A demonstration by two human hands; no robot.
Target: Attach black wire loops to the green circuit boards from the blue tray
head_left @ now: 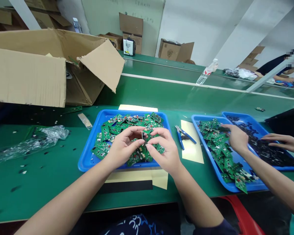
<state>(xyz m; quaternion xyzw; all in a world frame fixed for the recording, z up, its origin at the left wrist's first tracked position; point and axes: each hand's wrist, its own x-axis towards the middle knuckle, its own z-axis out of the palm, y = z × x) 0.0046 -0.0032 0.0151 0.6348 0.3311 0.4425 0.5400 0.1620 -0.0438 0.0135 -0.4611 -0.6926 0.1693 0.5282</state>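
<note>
A small circuit board (143, 134) is at the centre of the frame, edge-on, pinched between thumb and fingers of the left hand (124, 143). The right hand (165, 150) has its fingertips close against it; whether they grip a part, I cannot tell. This piece seems unfinished. Beneath, the blue tray (85, 155) holds many loose boards (105, 133), so much appears left, though handled and unhandled ones look alike. Right of centre, cutters (180, 138) lie on paper; at far right, a co-worker's hands (238, 138) are over two more trays (212, 158)
</note>
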